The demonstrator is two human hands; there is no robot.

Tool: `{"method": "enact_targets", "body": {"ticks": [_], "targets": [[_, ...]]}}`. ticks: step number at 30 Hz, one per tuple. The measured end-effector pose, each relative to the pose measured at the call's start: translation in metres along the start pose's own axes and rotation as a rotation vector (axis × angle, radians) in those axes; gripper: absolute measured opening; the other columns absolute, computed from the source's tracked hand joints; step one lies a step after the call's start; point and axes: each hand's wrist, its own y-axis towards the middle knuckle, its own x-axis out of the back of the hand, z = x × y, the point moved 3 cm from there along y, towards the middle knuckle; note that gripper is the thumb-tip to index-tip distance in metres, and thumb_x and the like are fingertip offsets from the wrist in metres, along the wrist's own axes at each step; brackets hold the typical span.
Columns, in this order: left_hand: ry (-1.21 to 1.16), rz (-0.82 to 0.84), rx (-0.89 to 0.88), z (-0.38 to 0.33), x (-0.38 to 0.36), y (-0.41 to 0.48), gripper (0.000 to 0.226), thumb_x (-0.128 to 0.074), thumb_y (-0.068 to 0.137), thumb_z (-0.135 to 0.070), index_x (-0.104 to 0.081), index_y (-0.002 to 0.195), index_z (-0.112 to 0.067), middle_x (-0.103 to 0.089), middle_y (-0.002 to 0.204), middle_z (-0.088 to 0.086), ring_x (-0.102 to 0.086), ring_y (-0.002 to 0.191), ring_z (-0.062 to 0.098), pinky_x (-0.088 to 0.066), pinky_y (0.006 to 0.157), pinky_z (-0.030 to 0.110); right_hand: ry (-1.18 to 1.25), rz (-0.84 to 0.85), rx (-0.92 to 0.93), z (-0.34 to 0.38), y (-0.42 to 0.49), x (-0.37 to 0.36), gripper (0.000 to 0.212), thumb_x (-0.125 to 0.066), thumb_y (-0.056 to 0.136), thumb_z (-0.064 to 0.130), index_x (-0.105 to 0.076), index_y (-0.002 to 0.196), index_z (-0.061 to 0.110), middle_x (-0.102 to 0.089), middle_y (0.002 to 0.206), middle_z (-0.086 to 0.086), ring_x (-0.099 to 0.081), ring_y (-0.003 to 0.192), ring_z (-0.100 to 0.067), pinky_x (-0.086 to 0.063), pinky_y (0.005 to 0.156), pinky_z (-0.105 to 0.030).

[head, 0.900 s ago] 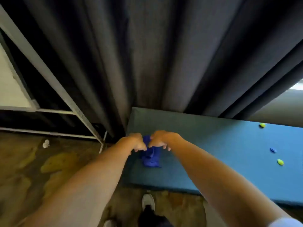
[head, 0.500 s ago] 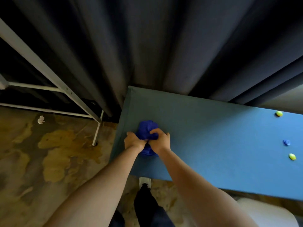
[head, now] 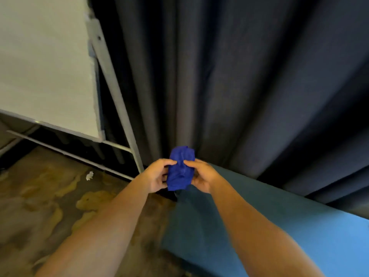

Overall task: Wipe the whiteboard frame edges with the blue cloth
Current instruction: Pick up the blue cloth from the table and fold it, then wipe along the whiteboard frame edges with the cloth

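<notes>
The scene is dim overall. The brightest patch is the whiteboard point(head: 46, 64) at 10 o'clock, softly lit without glare. The curtain point(head: 239, 76) from 12 to 3 o'clock sinks into deep shadow. Forearms at 6 o'clock are motion-blurred. Wide-angle distortion bends the stand point(head: 117, 100) and stretches the edges.

Deep-blue cloth point(head: 180, 169), dark navy curtain point(head: 229, 76), mottled brown floor point(head: 40, 196).
</notes>
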Motion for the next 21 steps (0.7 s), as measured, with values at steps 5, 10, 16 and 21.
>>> {"method": "enact_targets", "body": {"ticks": [5,10,16,21], "targets": [[-0.011,-0.085,-0.227,-0.08,0.078,-0.066,0.02,-0.068,0.085,-0.018,-0.07,0.104,-0.021,-0.075,0.097,0.004,-0.07,0.087,0.022,-0.054,0.065,0.032,-0.193,0.153,0.1,0.056,-0.002,-0.12,0.03,-0.073,0.084,0.021,-0.07,0.114,0.028,-0.077,0.104,-0.001,-0.073,0.091,-0.021,-0.058,0.067,-0.031],[0.086,-0.212,-0.458,-0.167,0.162,-0.143,0.02,-0.07,0.085,-0.017,-0.07,0.106,-0.018,-0.076,0.095,0.002,-0.071,0.086,0.022,-0.055,0.059,0.03,-0.323,0.229,0.3,0.107,-0.015,-0.247,0.031,-0.074,0.084,0.016,-0.07,0.114,0.024,-0.077,0.108,-0.002,-0.073,0.097,-0.023,-0.059,0.076,-0.038],[0.184,-0.317,-0.732,-0.259,0.256,-0.23,0.019,-0.071,0.086,-0.018,-0.069,0.104,-0.02,-0.074,0.099,0.001,-0.07,0.089,0.022,-0.057,0.058,0.031,-0.371,0.279,0.513,0.158,-0.038,-0.395,0.037,-0.078,0.083,0.02,-0.066,0.117,0.026,-0.076,0.108,0.001,-0.073,0.098,-0.025,-0.062,0.076,-0.041],[0.162,-0.305,-0.855,-0.322,0.31,-0.269,0.018,-0.071,0.086,-0.018,-0.071,0.103,-0.022,-0.076,0.098,0.001,-0.072,0.089,0.023,-0.059,0.058,0.032,-0.412,0.296,0.672,0.203,-0.051,-0.484,0.035,-0.073,0.088,0.018,-0.063,0.121,0.025,-0.074,0.108,0.001,-0.071,0.097,-0.024,-0.062,0.074,-0.038]]}}
